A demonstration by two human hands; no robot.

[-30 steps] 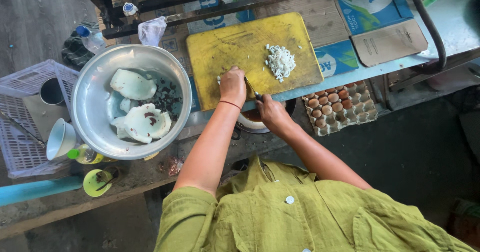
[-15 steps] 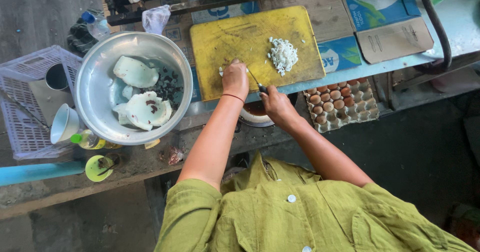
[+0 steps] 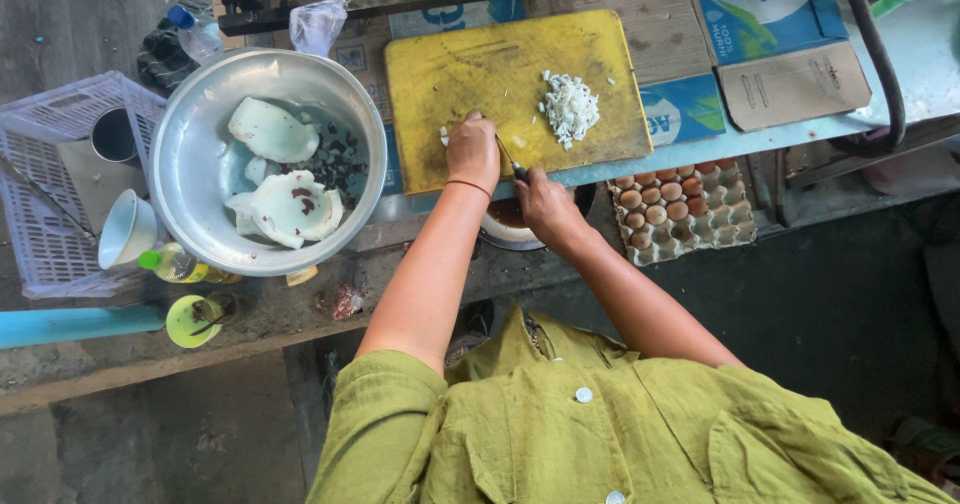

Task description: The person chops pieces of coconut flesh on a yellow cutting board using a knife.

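Whatever is being cut lies hidden under the left hand, which presses down, fingers curled, on the near edge of the yellow cutting board; only small white bits show beside it. The knife is mostly covered: a thin blade and dark handle emerge from the right hand, whose grip is closed around it. A pile of chopped white pieces sits farther up the board. Left on the bench stands a metal bowl; right, an egg tray.
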